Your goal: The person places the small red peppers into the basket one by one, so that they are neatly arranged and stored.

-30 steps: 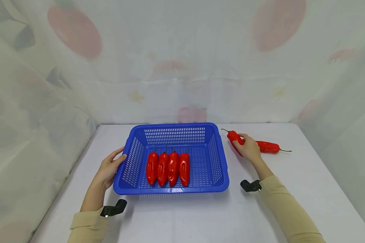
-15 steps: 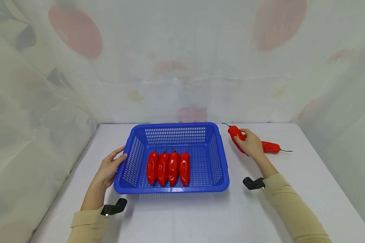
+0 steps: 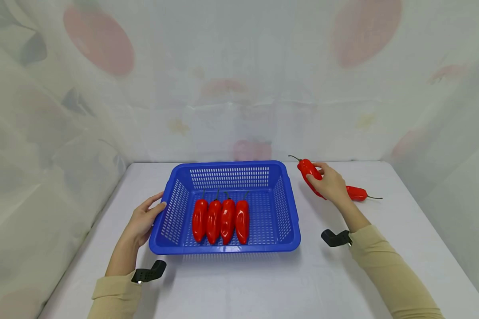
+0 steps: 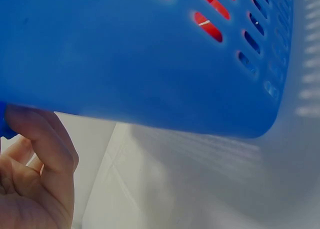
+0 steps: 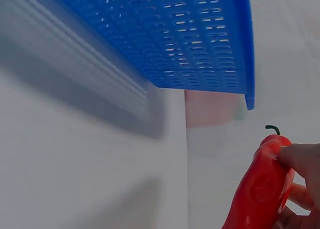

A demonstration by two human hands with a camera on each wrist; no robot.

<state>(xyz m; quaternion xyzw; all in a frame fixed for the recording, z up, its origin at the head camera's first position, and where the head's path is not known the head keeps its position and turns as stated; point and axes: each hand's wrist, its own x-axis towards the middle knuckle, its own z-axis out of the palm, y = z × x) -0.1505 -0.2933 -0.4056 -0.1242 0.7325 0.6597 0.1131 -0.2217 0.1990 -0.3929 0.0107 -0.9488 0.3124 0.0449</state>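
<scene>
One glossy pepper (image 3: 310, 173) could slip if the right hand (image 3: 330, 185) loosens its pinch.
Head view: it is right of centre; one loose pepper (image 3: 357, 193) lies beyond, four basketed peppers (image 3: 213, 222) in one basket (image 3: 231, 250), centre. Left wrist: the left hand (image 4: 50, 181) grips the basket's edge, lower left. Right wrist: pinched pepper, lower right.

Printed backdrop (image 3: 239, 66) behind white table (image 3: 247, 292).

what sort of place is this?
Likely a makeshift recording booth, not a working kitchen: patterned sheets line the back and both sides of a plain white table, and the person wears wrist cameras.
</scene>
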